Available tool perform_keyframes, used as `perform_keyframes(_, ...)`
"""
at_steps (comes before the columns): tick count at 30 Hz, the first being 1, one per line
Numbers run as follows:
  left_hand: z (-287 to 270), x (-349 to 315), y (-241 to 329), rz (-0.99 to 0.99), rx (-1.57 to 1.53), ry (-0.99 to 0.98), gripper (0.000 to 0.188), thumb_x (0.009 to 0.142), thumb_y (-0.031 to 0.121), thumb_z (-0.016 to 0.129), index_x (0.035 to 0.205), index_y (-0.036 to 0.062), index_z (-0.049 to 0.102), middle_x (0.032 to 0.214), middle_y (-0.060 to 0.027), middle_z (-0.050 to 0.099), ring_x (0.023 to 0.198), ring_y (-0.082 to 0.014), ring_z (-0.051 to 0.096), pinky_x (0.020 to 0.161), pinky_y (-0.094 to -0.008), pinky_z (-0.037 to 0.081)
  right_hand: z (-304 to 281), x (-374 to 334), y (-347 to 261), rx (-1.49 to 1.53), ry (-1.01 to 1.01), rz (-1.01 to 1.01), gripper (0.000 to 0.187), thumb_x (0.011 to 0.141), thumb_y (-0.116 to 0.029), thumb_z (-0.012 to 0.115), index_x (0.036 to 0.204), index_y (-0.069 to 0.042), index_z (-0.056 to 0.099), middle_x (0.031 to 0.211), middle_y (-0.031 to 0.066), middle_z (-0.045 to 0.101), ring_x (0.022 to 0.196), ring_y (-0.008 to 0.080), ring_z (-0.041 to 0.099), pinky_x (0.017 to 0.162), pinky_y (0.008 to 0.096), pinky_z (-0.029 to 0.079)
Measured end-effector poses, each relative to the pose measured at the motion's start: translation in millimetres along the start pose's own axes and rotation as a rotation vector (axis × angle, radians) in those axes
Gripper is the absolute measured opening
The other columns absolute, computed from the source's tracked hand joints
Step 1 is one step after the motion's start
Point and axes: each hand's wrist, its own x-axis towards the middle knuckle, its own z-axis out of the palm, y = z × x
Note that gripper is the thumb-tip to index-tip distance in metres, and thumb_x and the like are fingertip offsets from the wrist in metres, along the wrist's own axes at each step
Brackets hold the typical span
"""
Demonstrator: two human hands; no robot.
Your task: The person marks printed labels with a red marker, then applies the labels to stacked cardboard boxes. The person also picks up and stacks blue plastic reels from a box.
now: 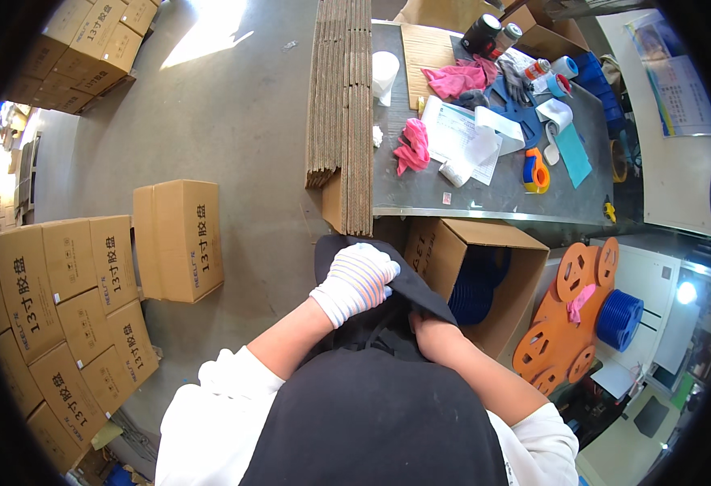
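A black apron (372,413) covers my front, and its cloth is lifted forward in a loose flap. My left hand (357,277), in a white glove with thin coloured stripes, is closed on the upper part of this flap. On the other side, my right hand (436,336) is bare and reaches in under the flap's right edge. Black cloth hides its fingers, so I cannot see what they touch. Just beyond the hands is a stack of flat cardboard (341,97) standing on edge.
An open carton (497,235) with blue reels (481,283) stands at right, beside an orange slotted stand (562,324). Ahead, a grey table (485,198) carries papers (461,138), pink gloves (412,147) and a tape dispenser (536,172). Closed cartons (72,316) are stacked left; one carton (177,240) stands apart.
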Motion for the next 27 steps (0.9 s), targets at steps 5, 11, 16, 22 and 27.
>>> perform_keyframes(5, 17.2, -5.6, 3.6, 0.038, -0.001, 0.087, 0.019, 0.071, 0.023, 0.076, 0.087, 0.0129, 0.072, 0.081, -0.0094, 0.068, 0.083, -0.0317, 0.065, 0.073, -0.0439, 0.053, 5.6, 9.7, 4.6, 0.018, -0.133, 0.099, 0.048, 0.091, -0.011, 0.046, 0.136, 0.006, 0.050, 0.125, 0.0281, 0.061, 0.119, 0.0374, 0.058, 0.106, 0.0404, 0.042)
perform_keyframes(11, 9.0, -10.5, 6.3, 0.001, -0.021, 0.117, 0.024, 0.070, 0.023, 0.077, 0.092, 0.0139, 0.072, 0.084, -0.0070, 0.068, 0.085, -0.0296, 0.064, 0.076, -0.0421, 0.053, 70.5, 8.4, 28.1, -0.089, -0.123, 0.085, 0.045, 0.092, -0.011, 0.046, 0.132, 0.006, 0.054, 0.131, 0.0269, 0.057, 0.121, 0.0353, 0.057, 0.108, 0.0385, 0.041)
perform_keyframes(16, 9.4, -15.5, 5.3, 0.005, -0.036, 0.146, 0.025, 0.069, 0.023, 0.077, 0.092, 0.0136, 0.072, 0.086, -0.0066, 0.068, 0.087, -0.0288, 0.064, 0.077, -0.0417, 0.053, 4.7, -5.0, -3.0, -0.560, 0.040, -0.220, 0.045, 0.093, -0.009, 0.044, 0.135, 0.006, 0.050, 0.133, 0.0265, 0.055, 0.125, 0.0351, 0.052, 0.110, 0.0382, 0.039)
perform_keyframes(22, 20.7, -13.6, 13.4, 0.072, -0.053, 0.165, 0.023, 0.068, 0.025, 0.077, 0.086, 0.0137, 0.069, 0.085, -0.0059, 0.066, 0.088, -0.0290, 0.063, 0.078, -0.0418, 0.052, 8.3, 19.9, 1.7, 0.202, 0.073, 0.135, 0.042, 0.089, -0.009, 0.053, 0.129, 0.003, 0.058, 0.144, 0.0240, 0.048, 0.134, 0.0344, 0.046, 0.112, 0.0363, 0.037)
perform_keyframes(27, 23.2, -12.2, 12.9, 0.093, -0.080, 0.186, 0.024, 0.068, 0.025, 0.076, 0.087, 0.0136, 0.069, 0.087, -0.0056, 0.066, 0.089, -0.0289, 0.063, 0.080, -0.0412, 0.051, -28.5, 26.7, -0.7, 0.198, -0.350, 0.171, 0.056, 0.080, -0.007, 0.060, 0.134, 0.003, 0.051, 0.136, 0.0263, 0.053, 0.130, 0.0374, 0.049, 0.109, 0.0391, 0.040)
